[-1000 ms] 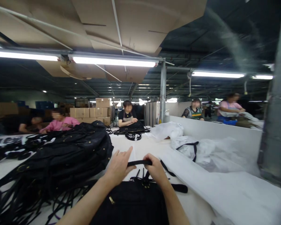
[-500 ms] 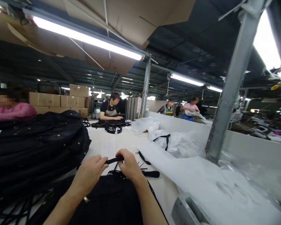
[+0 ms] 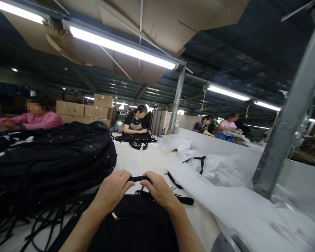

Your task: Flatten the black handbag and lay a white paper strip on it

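Note:
My left hand [image 3: 110,191] and my right hand [image 3: 160,190] both pinch a short black strap [image 3: 138,179], one at each end, just above a black bag [image 3: 136,224] that lies on the white table [image 3: 144,161] in front of me. A small gold fitting [image 3: 115,216] shows on the bag below my left wrist. More black straps [image 3: 181,199] trail from the bag to the right of my right hand.
A tall heap of black bags [image 3: 55,157] with loose straps fills the left side. White plastic sheeting [image 3: 225,196] lies to the right along a white partition and a metal post [image 3: 288,115]. Other people sit at the far end and left; cardboard boxes [image 3: 84,110] stand behind.
The camera swung right and then back left. My hands have closed in toward each other along the strap, and my left fingers, spread at first, now grip it.

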Demonstrator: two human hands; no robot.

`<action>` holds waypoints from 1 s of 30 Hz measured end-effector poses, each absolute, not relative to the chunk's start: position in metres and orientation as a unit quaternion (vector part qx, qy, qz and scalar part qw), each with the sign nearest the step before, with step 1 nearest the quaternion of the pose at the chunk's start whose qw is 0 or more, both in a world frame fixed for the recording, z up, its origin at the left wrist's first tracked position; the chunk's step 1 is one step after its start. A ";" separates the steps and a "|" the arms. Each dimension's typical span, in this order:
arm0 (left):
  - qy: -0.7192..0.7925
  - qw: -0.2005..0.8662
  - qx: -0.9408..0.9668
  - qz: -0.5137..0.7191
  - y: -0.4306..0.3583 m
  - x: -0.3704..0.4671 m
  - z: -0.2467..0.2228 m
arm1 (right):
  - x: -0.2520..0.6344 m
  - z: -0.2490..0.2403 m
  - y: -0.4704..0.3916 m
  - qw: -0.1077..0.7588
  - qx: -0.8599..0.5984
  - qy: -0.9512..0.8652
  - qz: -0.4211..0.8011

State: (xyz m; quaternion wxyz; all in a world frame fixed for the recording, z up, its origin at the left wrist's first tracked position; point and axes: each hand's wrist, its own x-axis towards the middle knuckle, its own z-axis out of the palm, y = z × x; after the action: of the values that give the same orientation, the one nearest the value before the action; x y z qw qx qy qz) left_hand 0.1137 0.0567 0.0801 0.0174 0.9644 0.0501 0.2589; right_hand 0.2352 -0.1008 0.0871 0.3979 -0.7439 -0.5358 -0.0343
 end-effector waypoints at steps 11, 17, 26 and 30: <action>0.037 0.012 0.943 0.331 0.071 0.126 0.060 | 0.240 0.076 -0.093 0.364 -0.771 -0.502 -0.143; 0.036 0.008 0.944 0.328 0.066 0.124 0.064 | 0.227 0.124 -0.126 0.270 -0.821 -0.497 -0.084; 0.024 0.096 0.944 0.315 0.069 0.124 0.072 | 0.286 0.158 -0.356 0.100 -0.958 -0.268 -0.010; 0.022 0.117 0.941 0.318 0.066 0.123 0.072 | 0.318 0.116 -0.435 0.067 -0.990 -0.112 -0.059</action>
State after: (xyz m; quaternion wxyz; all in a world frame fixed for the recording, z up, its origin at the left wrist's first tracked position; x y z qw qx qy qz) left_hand 0.1227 0.0664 0.0715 0.1166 0.9408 0.0222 0.3175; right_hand 0.3179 -0.4345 0.1160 0.0671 -0.9897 -0.1116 -0.0589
